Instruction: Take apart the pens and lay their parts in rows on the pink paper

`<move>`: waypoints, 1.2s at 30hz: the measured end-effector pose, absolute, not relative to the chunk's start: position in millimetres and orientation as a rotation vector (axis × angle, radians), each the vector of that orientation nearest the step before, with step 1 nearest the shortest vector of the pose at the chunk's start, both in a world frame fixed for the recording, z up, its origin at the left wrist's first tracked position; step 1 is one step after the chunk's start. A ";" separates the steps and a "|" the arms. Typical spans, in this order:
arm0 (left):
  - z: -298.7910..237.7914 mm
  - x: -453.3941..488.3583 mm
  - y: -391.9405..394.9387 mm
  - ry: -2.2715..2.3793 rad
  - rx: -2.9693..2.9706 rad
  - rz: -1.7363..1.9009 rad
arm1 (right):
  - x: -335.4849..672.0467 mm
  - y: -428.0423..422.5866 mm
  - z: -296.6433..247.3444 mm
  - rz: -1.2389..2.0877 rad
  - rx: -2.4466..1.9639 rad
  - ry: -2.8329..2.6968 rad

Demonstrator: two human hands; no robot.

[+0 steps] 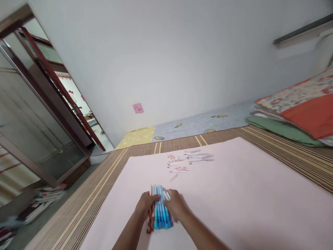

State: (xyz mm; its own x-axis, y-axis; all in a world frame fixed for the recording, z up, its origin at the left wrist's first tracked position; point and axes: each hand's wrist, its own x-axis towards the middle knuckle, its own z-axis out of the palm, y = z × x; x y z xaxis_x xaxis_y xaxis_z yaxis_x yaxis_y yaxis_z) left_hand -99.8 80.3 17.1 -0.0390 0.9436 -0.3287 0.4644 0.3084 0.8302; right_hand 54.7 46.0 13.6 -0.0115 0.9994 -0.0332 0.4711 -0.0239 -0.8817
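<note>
Low in the view, a row of pens lies side by side between my two hands. Light blue pens (161,215) fill its middle, and a few brown pens (150,222) line its left edge. My left hand (146,204) grips the left side, its thumb over the pens. From the right, my right hand (175,205) closes on the row, thumb against the blue pens. Some pale, clear-looking pens (166,193) show beside the right fingers, partly hidden. Farther off lie several loose thin refills or pens (197,161), white and clear with some reddish parts.
A large pale pink sheet (234,194) covers the striped mat (85,208). Folded bedding (307,111) is stacked at the right, near the white wall (182,62). A pink note (138,108) sticks to that wall. At the left is a glass-paned door (39,114).
</note>
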 end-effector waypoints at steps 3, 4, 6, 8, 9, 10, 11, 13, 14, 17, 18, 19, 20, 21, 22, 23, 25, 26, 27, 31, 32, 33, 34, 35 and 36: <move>14.0 -81.1 73.2 1.702 1.432 0.655 | 72.0 30.1 14.0 0.899 -1.622 -1.547; 13.7 -76.8 70.8 1.730 1.479 0.656 | 76.3 24.6 14.4 0.868 -1.635 -1.546; 14.5 -72.9 65.8 1.806 1.569 0.657 | 82.6 14.9 14.4 0.800 -1.654 -1.551; 16.5 -74.7 60.2 1.906 1.641 0.662 | 87.1 7.9 12.7 0.736 -1.672 -1.559; 17.8 -77.0 57.0 1.961 1.669 0.666 | 89.5 5.3 11.1 0.701 -1.685 -1.568; 19.0 -79.4 53.8 2.013 1.694 0.669 | 92.5 3.1 9.0 0.663 -1.699 -1.582; 20.1 -81.5 50.6 2.060 1.715 0.669 | 96.1 1.2 6.6 0.625 -1.711 -1.601; 21.5 -82.3 44.1 2.132 1.744 0.660 | 105.8 -2.2 1.5 0.565 -1.725 -1.648; 21.6 -80.3 41.0 2.154 1.754 0.652 | 111.6 -3.9 -0.7 0.560 -1.732 -1.666; 18.5 -65.1 32.0 2.164 1.805 0.613 | 128.7 -9.3 -4.7 0.646 -1.758 -1.674; 16.5 -58.1 29.2 2.153 1.851 0.573 | 132.8 -11.2 -5.2 0.683 -1.762 -1.672; 14.3 -51.0 26.7 2.141 1.909 0.515 | 135.7 -13.2 -5.3 0.711 -1.758 -1.678; 12.2 -44.5 24.5 2.138 1.966 0.447 | 137.3 -15.4 -5.1 0.728 -1.748 -1.696; 10.5 -39.3 22.8 2.144 2.013 0.376 | 137.6 -17.8 -4.8 0.733 -1.736 -1.728; 9.5 -35.6 21.8 2.159 2.042 0.312 | 136.9 -20.3 -4.1 0.728 -1.728 -1.767; 9.3 -33.7 21.5 2.179 2.046 0.262 | 135.7 -22.8 -3.2 0.713 -1.727 -1.807; 11.4 -35.1 23.1 2.204 2.032 0.191 | 133.3 -27.3 -0.7 0.675 -1.758 -1.857; 13.3 -37.8 24.6 2.205 2.027 0.166 | 132.8 -29.1 1.0 0.653 -1.786 -1.862; 15.4 -41.4 26.5 2.198 2.031 0.146 | 132.9 -30.4 2.8 0.634 -1.815 -1.855; 20.3 -56.3 32.8 2.180 2.084 0.138 | 136.9 -31.7 10.1 0.639 -1.860 -1.840; 20.0 -58.7 33.3 2.173 2.091 0.154 | 137.8 -31.4 11.4 0.644 -1.858 -1.847; 19.4 -59.9 33.2 2.161 2.091 0.177 | 138.5 -31.1 12.2 0.645 -1.855 -1.861; 18.6 -59.9 32.5 2.151 2.080 0.217 | 139.0 -30.6 12.6 0.636 -1.854 -1.878; 17.8 -58.3 31.3 2.149 2.062 0.292 | 139.6 -30.0 12.8 0.624 -1.854 -1.897; 17.3 -55.3 29.7 2.150 2.042 0.416 | 140.5 -29.3 12.7 0.615 -1.852 -1.914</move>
